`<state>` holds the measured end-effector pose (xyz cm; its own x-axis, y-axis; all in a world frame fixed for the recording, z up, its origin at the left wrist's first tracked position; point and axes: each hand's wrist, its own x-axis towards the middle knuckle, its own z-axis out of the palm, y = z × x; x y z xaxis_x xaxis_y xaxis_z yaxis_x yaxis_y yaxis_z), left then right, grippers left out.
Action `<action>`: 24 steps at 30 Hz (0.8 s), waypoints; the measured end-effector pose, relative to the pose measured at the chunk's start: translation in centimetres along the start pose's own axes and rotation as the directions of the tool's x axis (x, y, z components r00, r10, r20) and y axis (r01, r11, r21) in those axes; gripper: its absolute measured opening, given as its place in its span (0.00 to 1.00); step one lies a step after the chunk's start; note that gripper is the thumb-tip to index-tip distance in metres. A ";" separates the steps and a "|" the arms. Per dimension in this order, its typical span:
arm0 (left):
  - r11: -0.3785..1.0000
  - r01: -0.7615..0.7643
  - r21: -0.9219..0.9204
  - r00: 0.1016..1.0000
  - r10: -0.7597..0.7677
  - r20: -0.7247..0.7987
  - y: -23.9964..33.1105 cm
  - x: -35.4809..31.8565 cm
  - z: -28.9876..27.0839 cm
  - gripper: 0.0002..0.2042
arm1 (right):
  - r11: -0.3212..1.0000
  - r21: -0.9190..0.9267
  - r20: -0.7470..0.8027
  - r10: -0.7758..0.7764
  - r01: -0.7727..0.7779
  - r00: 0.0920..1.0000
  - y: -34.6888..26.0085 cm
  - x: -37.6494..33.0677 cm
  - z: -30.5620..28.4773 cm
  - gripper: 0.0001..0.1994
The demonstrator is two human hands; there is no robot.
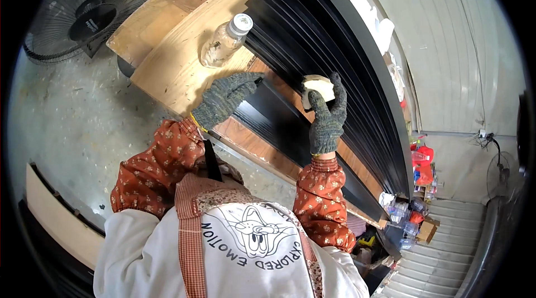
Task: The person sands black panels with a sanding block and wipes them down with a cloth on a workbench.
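Observation:
My left hand (223, 99), in a grey knitted glove, is closed at the left end of a long black strip (285, 116), its fingertips over the strip's far corner. The strip lies slantwise across the wood-grain tabletop. My right hand (328, 122), gloved the same way, grips a small cream block (318, 89) with a rounded edge between thumb and fingers. What kind of block it is I cannot make out. It is held above the table, between the strip and a stack of long black strips (335, 55) on the far side.
A clear plastic bottle (226, 41) with a white lid stands on the pale wooden board (177, 69) at the left. Beyond that is a large floor fan (92, 19). White cloths (368, 13) lie behind the stack. Boxes and plastic bottles (407, 225) crowd the right.

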<state>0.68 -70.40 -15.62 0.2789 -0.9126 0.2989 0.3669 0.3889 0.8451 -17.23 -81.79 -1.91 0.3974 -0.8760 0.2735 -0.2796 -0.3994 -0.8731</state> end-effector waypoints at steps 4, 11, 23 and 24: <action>0.836 0.183 0.517 0.983 -0.145 -0.112 4.2 0.0 2.1 0.20 | 0.996 0.075 -0.004 0.059 -0.058 0.998 0.1 0.2 -0.2 0.31; 0.343 0.056 0.938 0.981 0.154 -0.115 4.6 -1.0 1.8 0.14 | 0.992 0.121 -0.004 -0.028 0.028 1.000 3.6 -1.1 0.9 0.35; 0.054 -0.458 0.887 0.888 -0.027 0.459 0.2 -3.7 12.6 0.18 | 0.974 -0.115 0.260 -0.162 0.197 0.952 -0.5 -0.9 3.2 0.33; 0.102 -0.428 0.898 0.904 0.051 0.425 -0.6 -3.4 13.4 0.19 | 0.944 -0.179 0.321 -0.209 0.276 0.924 -1.1 -0.5 4.1 0.32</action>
<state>-12.38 -69.26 -11.17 -0.1061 -0.8587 0.5014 -0.8787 0.3170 0.3569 -13.56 -79.84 -2.70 0.7058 -0.6390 0.3058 -0.3106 -0.6671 -0.6771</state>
